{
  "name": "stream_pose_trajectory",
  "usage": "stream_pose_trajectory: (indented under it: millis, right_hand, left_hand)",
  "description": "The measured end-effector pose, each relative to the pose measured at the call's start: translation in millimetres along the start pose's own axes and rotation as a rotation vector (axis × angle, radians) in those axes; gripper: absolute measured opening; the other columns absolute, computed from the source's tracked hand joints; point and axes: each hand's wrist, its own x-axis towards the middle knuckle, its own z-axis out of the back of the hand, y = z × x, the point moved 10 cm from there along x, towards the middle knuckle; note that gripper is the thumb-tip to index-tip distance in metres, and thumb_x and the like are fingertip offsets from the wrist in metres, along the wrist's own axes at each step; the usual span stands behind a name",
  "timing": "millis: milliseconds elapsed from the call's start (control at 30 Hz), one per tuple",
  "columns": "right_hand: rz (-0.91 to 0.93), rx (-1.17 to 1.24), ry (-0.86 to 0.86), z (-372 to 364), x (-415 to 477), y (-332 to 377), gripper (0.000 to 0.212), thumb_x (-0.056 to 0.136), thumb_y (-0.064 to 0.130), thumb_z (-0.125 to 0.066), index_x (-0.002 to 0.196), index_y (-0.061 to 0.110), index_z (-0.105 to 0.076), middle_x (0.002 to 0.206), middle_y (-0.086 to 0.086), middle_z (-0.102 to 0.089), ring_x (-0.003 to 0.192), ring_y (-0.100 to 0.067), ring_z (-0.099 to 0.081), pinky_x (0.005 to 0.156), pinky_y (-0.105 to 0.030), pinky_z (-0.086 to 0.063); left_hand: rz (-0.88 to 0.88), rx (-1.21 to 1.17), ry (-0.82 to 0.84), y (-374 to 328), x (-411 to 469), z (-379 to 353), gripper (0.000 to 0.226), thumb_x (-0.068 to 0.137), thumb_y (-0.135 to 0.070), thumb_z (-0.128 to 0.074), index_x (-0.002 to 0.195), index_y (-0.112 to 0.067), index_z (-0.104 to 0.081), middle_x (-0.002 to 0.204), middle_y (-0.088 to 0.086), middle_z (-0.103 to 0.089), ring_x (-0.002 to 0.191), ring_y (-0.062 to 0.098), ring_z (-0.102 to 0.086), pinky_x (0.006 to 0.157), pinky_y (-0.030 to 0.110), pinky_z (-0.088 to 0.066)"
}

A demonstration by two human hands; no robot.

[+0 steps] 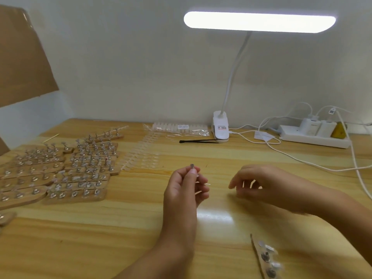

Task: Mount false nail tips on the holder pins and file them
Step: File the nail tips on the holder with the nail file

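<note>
Holder strip point(260, 258) lengthwise toward camera | left hand point(184, 190) pinches pin point(192, 167) upright

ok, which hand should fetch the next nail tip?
Right, probably. The left hand pinches a holder pin, so it is busy. The right hand hovers with loosely curled fingers, apparently holding nothing, though the nail tips lie beyond the left hand.

Bare table point(124, 228) lies open on the near side of the left hand point(185, 188) and in the gap between it and the right hand point(261, 184). Left of the left hand, crowded wooden strips of upright holder pins point(60, 172) block the way, and rows of clear nail tips point(143, 156) lie just beyond it. White cables point(302, 160) run beyond the right hand, and another pin strip point(265, 258) lies beside its forearm.
</note>
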Motion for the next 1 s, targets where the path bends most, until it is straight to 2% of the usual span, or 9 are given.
stream_pose_trajectory:
  millis: [67,167,267,333,467,667,767,833,1000]
  right_hand:
    - [0.030,0.013,0.110,-9,-13,18,0.005,0.088,0.036,-0.067,0.093,0.036,-0.068,0.091,0.017,-0.064,0.088,-0.001,-0.060,0.079,-0.024,-0.051]
    - [-0.030,-0.184,0.276,-25,-31,30,0.029,0.075,0.064,-0.060,0.090,0.039,-0.060,0.093,0.026,-0.060,0.090,0.002,-0.057,0.078,-0.027,-0.051]
    - [0.003,-0.412,0.324,-38,-35,45,0.018,0.085,0.053,-0.056,0.092,0.036,-0.055,0.093,0.019,-0.059,0.088,-0.004,-0.057,0.075,-0.027,-0.044]
    - [-0.015,-0.392,0.338,-41,-32,49,0.008,0.088,0.041,-0.056,0.093,0.036,-0.054,0.092,0.017,-0.059,0.086,-0.009,-0.057,0.072,-0.029,-0.043]
    - [-0.059,-0.286,0.404,-47,-19,49,0.011,0.089,0.024,-0.059,0.092,0.035,-0.057,0.080,0.016,-0.054,0.071,-0.002,-0.051,0.060,-0.022,-0.042]
    - [-0.068,-0.219,0.224,-35,7,37,0.015,0.092,0.018,-0.058,0.095,0.032,-0.055,0.089,0.015,-0.051,0.084,-0.009,-0.052,0.073,-0.024,-0.045]
    - [-0.088,-0.124,0.093,-27,3,23,0.027,0.092,0.017,-0.059,0.110,0.035,-0.051,0.087,0.015,-0.056,0.083,-0.003,-0.055,0.077,-0.025,-0.049]
    - [-0.072,-0.034,0.005,-22,-5,18,0.029,0.091,0.016,-0.062,0.108,0.037,-0.052,0.085,0.014,-0.058,0.081,-0.001,-0.056,0.078,-0.023,-0.050]
    - [-0.097,0.604,-0.214,5,-40,0,0.021,0.082,0.011,-0.075,0.091,0.029,-0.071,0.085,0.006,-0.068,0.083,-0.011,-0.071,0.078,-0.025,-0.058]
  left_hand:
    - [0.003,-0.003,-0.013,1,1,1,0.015,0.099,-0.015,-0.051,0.091,-0.015,-0.064,0.066,-0.005,-0.064,0.059,0.005,-0.059,0.055,0.016,-0.050]
    - [0.016,0.013,-0.007,4,0,-1,0.016,0.099,-0.014,-0.051,0.089,-0.016,-0.064,0.065,-0.006,-0.063,0.058,0.004,-0.058,0.054,0.015,-0.049]
    - [0.013,0.037,0.019,5,-3,-5,0.016,0.099,-0.015,-0.051,0.090,-0.016,-0.064,0.066,-0.007,-0.063,0.060,0.004,-0.058,0.055,0.015,-0.050]
    - [0.001,0.061,0.040,2,-4,-7,0.017,0.099,-0.016,-0.050,0.091,-0.017,-0.065,0.068,-0.007,-0.063,0.061,0.004,-0.058,0.057,0.015,-0.050]
    - [-0.004,0.091,0.049,2,-4,-8,0.017,0.100,-0.016,-0.050,0.092,-0.018,-0.065,0.068,-0.007,-0.063,0.062,0.004,-0.058,0.058,0.016,-0.050]
    - [0.020,0.104,0.084,4,-4,-11,0.017,0.100,-0.014,-0.050,0.095,-0.016,-0.065,0.070,-0.006,-0.066,0.063,0.005,-0.059,0.060,0.017,-0.051]
    - [0.016,0.142,0.127,7,-5,-16,0.014,0.099,-0.017,-0.053,0.099,-0.017,-0.068,0.074,-0.005,-0.068,0.067,0.005,-0.061,0.063,0.016,-0.051]
    - [0.016,0.162,0.149,8,-6,-18,0.014,0.097,-0.020,-0.058,0.098,-0.020,-0.071,0.077,-0.005,-0.070,0.069,0.004,-0.061,0.065,0.016,-0.051]
    - [0.015,0.216,0.215,10,-10,-23,0.012,0.091,-0.025,-0.064,0.091,-0.029,-0.076,0.083,-0.007,-0.072,0.074,0.002,-0.063,0.071,0.016,-0.052]
